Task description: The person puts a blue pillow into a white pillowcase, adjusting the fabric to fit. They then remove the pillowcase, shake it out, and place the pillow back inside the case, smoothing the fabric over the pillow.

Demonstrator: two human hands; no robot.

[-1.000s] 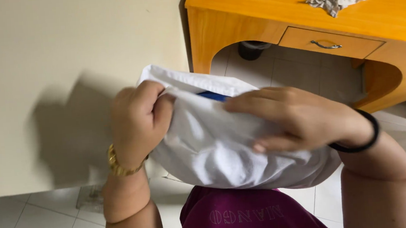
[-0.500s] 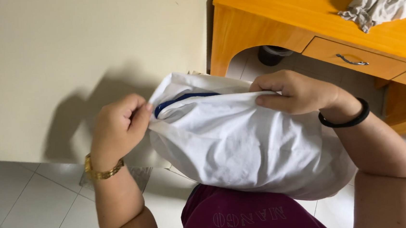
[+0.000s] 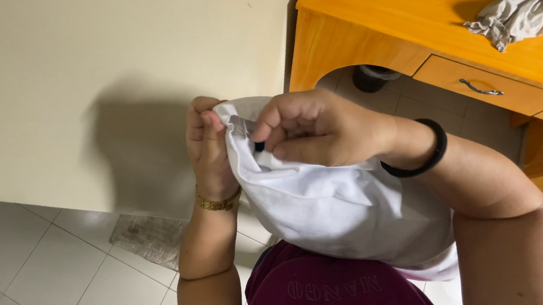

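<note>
Garment [image 3: 347,211], white, dark trim, bunched. Left hand [image 3: 208,148] pinches hem at 9 o'clock; right hand [image 3: 318,129] grips edge at 12. Step: gathering edges. Next likely needs matched corners.

Both forearms are bare, with no sleeves reaching the wrists. The left hand [image 3: 208,148] has a thin gold chain bracelet [image 3: 219,203] with small links sitting snug around its wrist. The right hand [image 3: 318,129] has a plain black elastic band [image 3: 425,158], smooth and round like a hair tie, pressed around its wrist. Lower down, the person wears a dark maroon fabric garment [image 3: 334,289] with faint tone-on-tone embossed lettering across it.
</note>
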